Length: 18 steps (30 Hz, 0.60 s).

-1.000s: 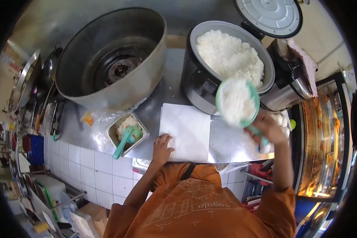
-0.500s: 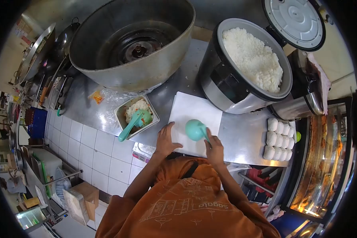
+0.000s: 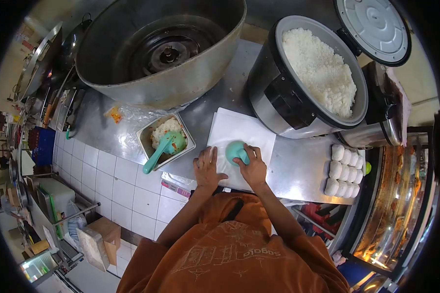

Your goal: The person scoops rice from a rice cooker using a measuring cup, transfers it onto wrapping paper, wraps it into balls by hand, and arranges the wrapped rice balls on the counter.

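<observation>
My right hand (image 3: 252, 168) is closed round a mint-green rice scoop (image 3: 233, 151), its rounded bowl turned bottom-up over a stack of white paper sheets (image 3: 232, 122). Whatever lies under the bowl is hidden. With fingers spread, my left hand (image 3: 206, 171) rests on the paper's left edge. To its left stands a square metal container (image 3: 189, 146) of white rice with reddish bits. A second mint-green scoop (image 3: 156, 158) leans in it, handle over the near corner. Behind the paper is a rice cooker (image 3: 259, 88) heaped with white rice (image 3: 322, 73).
A huge metal pot (image 3: 151, 90) fills the back left of the steel counter (image 3: 288, 168). Several white wrapped bundles (image 3: 340, 170) sit in rows at the right. Beyond them is a lit glass food case (image 3: 393, 205). The cooker's lid (image 3: 371, 29) stands raised.
My right hand has swung up and over the scoop, which has shifted slightly left and lower onto the paper. My left hand stays at the paper's edge; the view has shifted slightly.
</observation>
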Each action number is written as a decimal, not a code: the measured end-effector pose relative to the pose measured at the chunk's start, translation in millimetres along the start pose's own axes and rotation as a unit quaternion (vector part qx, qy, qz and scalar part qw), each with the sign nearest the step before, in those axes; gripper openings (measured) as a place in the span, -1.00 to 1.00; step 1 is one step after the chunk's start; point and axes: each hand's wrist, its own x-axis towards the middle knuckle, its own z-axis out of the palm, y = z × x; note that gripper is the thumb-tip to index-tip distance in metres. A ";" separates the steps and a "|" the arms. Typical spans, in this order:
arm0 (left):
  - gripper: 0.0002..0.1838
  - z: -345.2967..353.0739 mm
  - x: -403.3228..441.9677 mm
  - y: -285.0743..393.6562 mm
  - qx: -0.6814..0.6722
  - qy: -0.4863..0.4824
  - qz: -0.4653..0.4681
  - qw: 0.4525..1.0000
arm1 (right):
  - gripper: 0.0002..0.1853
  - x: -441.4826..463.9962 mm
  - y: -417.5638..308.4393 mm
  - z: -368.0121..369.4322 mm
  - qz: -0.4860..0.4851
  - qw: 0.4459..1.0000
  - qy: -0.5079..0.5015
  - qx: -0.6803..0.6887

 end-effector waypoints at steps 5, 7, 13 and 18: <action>0.38 -5.7 2.9 10.8 0.061 -0.075 -0.042 0.994 | -0.30 7.1 14.3 4.6 -0.058 0.998 -0.005 0.000; 0.41 -1.6 3.6 11.3 0.079 -0.081 -0.048 0.992 | -0.29 9.8 10.4 5.0 -0.045 0.999 -0.016 -0.010; 0.45 -3.3 10.4 15.4 0.089 -0.104 -0.059 0.989 | -0.29 4.2 9.4 16.0 -0.035 0.999 0.012 0.005; 0.47 6.1 5.1 5.2 0.076 -0.071 -0.041 0.994 | -0.29 3.9 1.4 16.3 0.013 1.000 -0.007 0.007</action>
